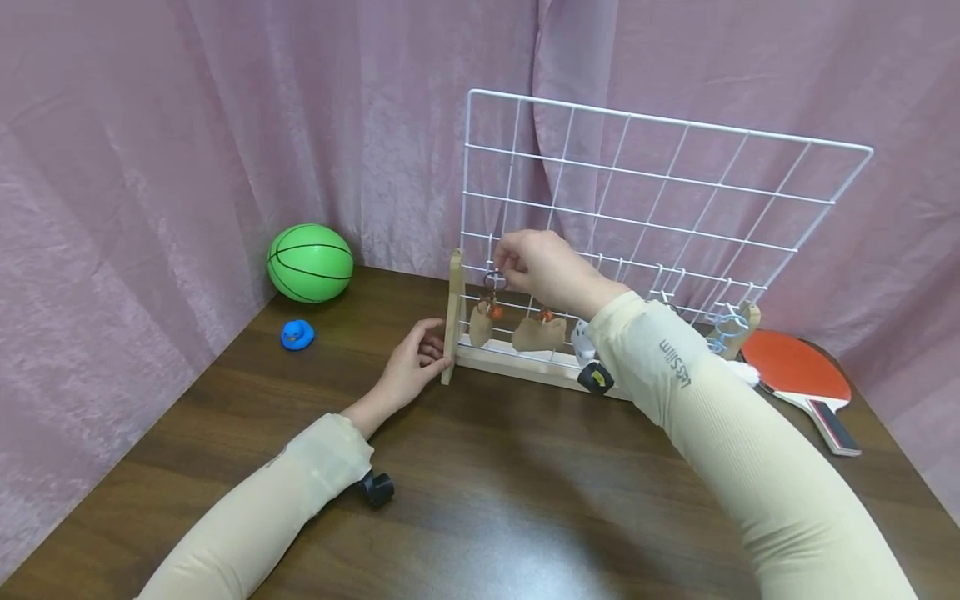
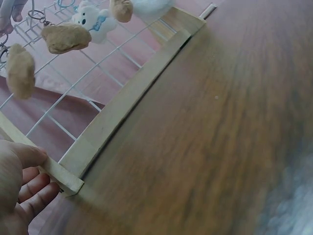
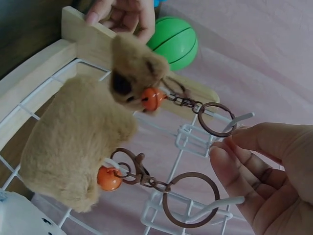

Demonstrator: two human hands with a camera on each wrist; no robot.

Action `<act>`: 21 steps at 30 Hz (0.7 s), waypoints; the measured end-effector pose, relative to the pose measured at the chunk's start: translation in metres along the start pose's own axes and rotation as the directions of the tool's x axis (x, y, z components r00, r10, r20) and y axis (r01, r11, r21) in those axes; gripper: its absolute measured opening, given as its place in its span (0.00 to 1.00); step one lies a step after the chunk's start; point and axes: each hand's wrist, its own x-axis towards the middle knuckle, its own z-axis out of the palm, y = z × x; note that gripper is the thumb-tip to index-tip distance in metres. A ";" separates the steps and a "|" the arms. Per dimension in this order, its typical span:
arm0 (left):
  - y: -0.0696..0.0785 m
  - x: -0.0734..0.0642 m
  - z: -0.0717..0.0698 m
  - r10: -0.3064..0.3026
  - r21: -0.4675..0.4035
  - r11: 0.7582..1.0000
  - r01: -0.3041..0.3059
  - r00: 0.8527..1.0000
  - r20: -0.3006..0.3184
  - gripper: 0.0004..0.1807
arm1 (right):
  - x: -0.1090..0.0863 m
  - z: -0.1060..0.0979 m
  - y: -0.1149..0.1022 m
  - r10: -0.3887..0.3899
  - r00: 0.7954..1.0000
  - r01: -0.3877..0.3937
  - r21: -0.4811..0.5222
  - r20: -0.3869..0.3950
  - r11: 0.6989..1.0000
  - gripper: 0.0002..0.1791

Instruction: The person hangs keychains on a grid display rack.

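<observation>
A white wire grid rack (image 1: 667, 175) stands on a wooden base (image 1: 525, 362). My left hand (image 1: 412, 362) holds the left wooden end piece (image 2: 61, 178), thumb on one side and fingers on the other. At the leftmost hook, my right hand (image 3: 266, 166) pinches the ring (image 3: 216, 119) of a brown plush keychain (image 3: 134, 73) between thumb and forefinger. The ring hangs around the hook's tip, with an orange bell (image 3: 152, 99) beside the plush. Beside it hangs a second brown plush keychain (image 1: 538, 333), its ring (image 3: 190, 199) on another hook. A white plush bear (image 2: 93, 20) hangs farther along.
At the left are a green ball (image 1: 310, 262) and a blue rubber duck (image 1: 297, 335). A red table tennis paddle (image 1: 798, 367) lies right of the rack. Pale blue rings (image 1: 727, 327) hang at the rack's right end. Pink curtains (image 1: 405, 125) surround the wooden table (image 1: 450, 483).
</observation>
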 end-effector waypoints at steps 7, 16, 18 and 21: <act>-0.002 0.001 -0.001 0.005 -0.002 1.000 -0.005 1.000 -0.006 0.32 | -0.006 -0.009 -0.004 -0.010 0.999 0.010 -0.002 -0.047 1.000 0.07; -0.005 -0.001 -0.010 -0.010 -0.033 0.999 0.007 0.996 -0.089 0.31 | -0.026 -0.022 -0.011 -0.040 0.988 0.052 0.079 -0.147 0.996 0.08; -0.005 -0.002 -0.013 -0.012 -0.031 0.999 0.009 0.995 -0.101 0.30 | -0.031 -0.022 -0.011 -0.073 0.985 0.085 0.074 -0.155 0.994 0.08; 0.000 -0.005 -0.020 -0.002 -0.036 0.999 -0.003 0.991 -0.135 0.30 | -0.041 -0.020 -0.012 -0.122 0.979 0.133 0.059 -0.165 0.989 0.09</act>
